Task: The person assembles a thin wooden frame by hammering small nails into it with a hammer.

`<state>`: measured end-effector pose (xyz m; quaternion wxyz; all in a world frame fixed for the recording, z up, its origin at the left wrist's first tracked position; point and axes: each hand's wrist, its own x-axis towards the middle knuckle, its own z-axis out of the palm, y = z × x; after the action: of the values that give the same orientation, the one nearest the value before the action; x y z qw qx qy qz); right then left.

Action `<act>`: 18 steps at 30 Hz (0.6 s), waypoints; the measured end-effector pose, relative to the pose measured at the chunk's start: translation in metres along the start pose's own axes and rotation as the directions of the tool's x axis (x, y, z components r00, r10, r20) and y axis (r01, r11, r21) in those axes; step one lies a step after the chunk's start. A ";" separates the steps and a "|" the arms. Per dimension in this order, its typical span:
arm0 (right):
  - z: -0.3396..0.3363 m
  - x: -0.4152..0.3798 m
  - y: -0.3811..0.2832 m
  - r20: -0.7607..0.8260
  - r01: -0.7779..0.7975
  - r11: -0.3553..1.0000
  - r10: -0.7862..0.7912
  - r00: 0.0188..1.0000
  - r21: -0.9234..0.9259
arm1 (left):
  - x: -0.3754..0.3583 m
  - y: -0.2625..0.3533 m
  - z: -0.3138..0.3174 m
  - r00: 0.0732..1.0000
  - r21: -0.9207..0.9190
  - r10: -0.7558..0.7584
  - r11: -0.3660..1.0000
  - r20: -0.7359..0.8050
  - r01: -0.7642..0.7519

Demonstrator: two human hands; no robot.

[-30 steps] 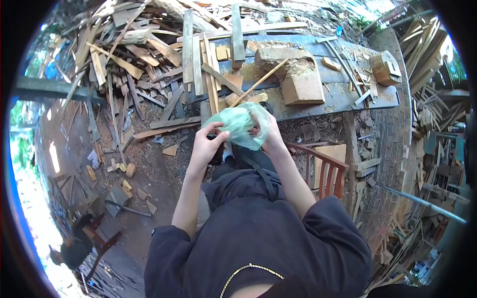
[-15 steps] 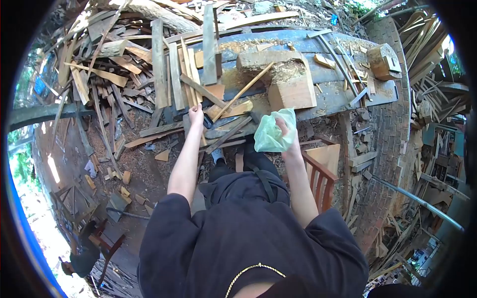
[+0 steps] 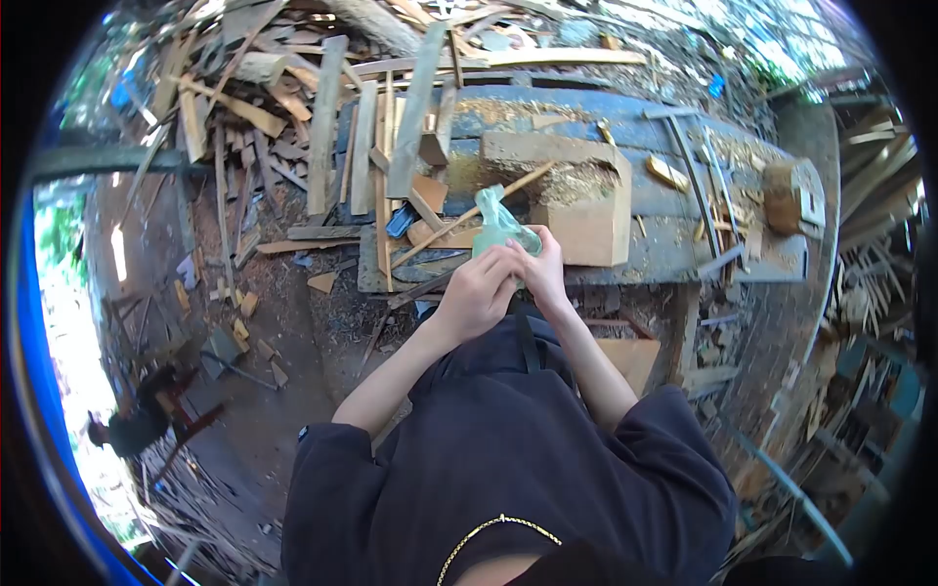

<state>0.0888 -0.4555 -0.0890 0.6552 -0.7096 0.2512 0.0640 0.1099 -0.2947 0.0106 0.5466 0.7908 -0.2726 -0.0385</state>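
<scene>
A thin pale-green plastic bag [image 3: 494, 217] is gathered in front of my body, its loose top sticking up. My left hand [image 3: 478, 293] pinches the bag from the left, with its fingers closed. From the other side my right hand [image 3: 543, 271] grips the same bag, thumb and fingers bent against it. The two hands touch or nearly touch each other. Whatever may be inside the bag is hidden. Just beyond it lies a big, partly carved wooden block [image 3: 589, 223], with a thin wooden stick [image 3: 531, 176] slanting across it.
Old planks form a bench [image 3: 645, 256] before me. A small blue object [image 3: 401, 221] lies among boards on its left. Farther right stands a short log piece [image 3: 793, 198]. Scrap wood [image 3: 264, 107] is heaped at the back left. Another person [image 3: 142, 425] appears at the lower left.
My left hand has left the wood strips and moved right to the bag. My right hand has brought the bag inward and left, and the bag is now bunched between both hands.
</scene>
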 end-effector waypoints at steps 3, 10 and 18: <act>0.006 0.011 -0.003 0.046 0.156 0.986 -0.154 0.987 -0.061 | -0.009 -0.037 0.019 0.966 0.316 -0.255 0.920 0.035 0.232; 0.020 -0.003 -0.042 0.242 0.459 0.857 -0.406 0.881 -0.235 | -0.014 -0.103 0.032 0.877 0.260 -0.467 0.866 0.113 0.428; 0.028 -0.023 -0.052 0.577 0.651 0.682 -0.398 0.713 -0.334 | -0.020 -0.130 0.033 0.895 -0.458 -0.418 0.772 0.158 0.441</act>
<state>0.0985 -0.4213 -0.0364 0.4689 -0.8632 -0.1594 0.0978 0.1319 -0.2802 -0.1222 0.6960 0.6693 -0.0795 -0.2475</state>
